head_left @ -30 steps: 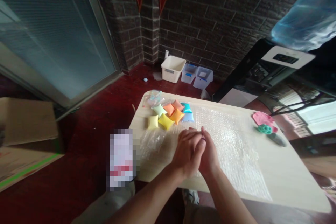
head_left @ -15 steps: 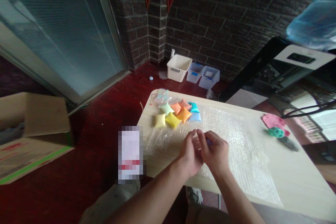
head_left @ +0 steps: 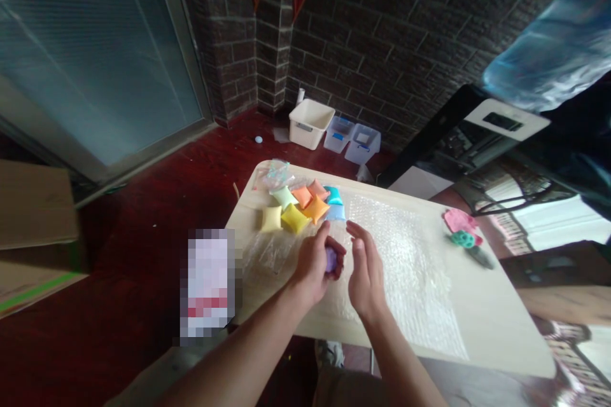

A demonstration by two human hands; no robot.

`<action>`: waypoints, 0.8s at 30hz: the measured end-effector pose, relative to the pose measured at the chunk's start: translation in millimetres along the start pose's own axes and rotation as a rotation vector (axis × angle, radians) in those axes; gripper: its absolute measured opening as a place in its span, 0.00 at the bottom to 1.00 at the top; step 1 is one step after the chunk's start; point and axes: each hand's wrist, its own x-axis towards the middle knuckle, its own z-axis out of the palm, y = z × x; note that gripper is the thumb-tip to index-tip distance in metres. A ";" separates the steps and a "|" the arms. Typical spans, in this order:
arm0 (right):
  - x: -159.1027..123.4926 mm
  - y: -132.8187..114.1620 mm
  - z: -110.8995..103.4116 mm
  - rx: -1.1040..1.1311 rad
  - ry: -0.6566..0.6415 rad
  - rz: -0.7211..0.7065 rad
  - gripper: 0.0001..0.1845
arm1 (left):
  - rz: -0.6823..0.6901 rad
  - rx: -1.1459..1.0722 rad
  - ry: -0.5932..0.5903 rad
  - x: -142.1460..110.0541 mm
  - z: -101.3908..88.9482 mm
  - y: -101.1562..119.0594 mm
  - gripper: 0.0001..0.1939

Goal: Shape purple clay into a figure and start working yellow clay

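Note:
My left hand [head_left: 317, 261] is curled around a small purple lump of clay [head_left: 331, 259], held just above the pale wooden table [head_left: 482, 324]. Close beside it on the right, my right hand [head_left: 363, 267] is raised with its fingers stretched and slightly apart, holding nothing. Both hands hover over a sheet of bubble wrap [head_left: 410, 267] spread on the table. Several small coloured clay packets [head_left: 300, 206], yellow, orange, green and blue, lie just beyond my hands at the table's far left.
Pink and green clay pieces [head_left: 462, 230] with a dark tool lie at the table's right. An empty clear bag [head_left: 279, 172] sits at the far left corner. White and clear bins [head_left: 334, 130] stand on the red floor by the brick wall. Cardboard boxes [head_left: 33, 229] lie left.
My hands were pressed together a second ago; now they have parted. The left one keeps the purple clay and the right one has opened and drawn aside.

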 end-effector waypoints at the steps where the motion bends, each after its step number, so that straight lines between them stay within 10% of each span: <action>1: 3.4 2.1 -2.5 0.148 0.048 0.122 0.27 | -0.012 0.005 -0.010 -0.6 0.9 0.7 0.28; 8: 4.2 -1.9 5.0 0.898 0.003 0.726 0.21 | 0.442 0.473 -0.081 -11.5 -2.2 0.4 0.35; 15: 9.1 -13.9 7.3 1.063 -0.008 0.704 0.24 | 1.096 1.140 -0.502 -22.8 -14.9 -8.6 0.26; 19: 16.8 -5.2 -3.4 0.811 0.139 0.602 0.23 | 1.052 0.974 -0.363 -20.2 -16.5 -18.5 0.30; 24: 13.2 -4.1 -6.8 0.358 0.259 0.346 0.34 | 0.619 0.474 -0.132 -14.9 -4.9 -24.3 0.18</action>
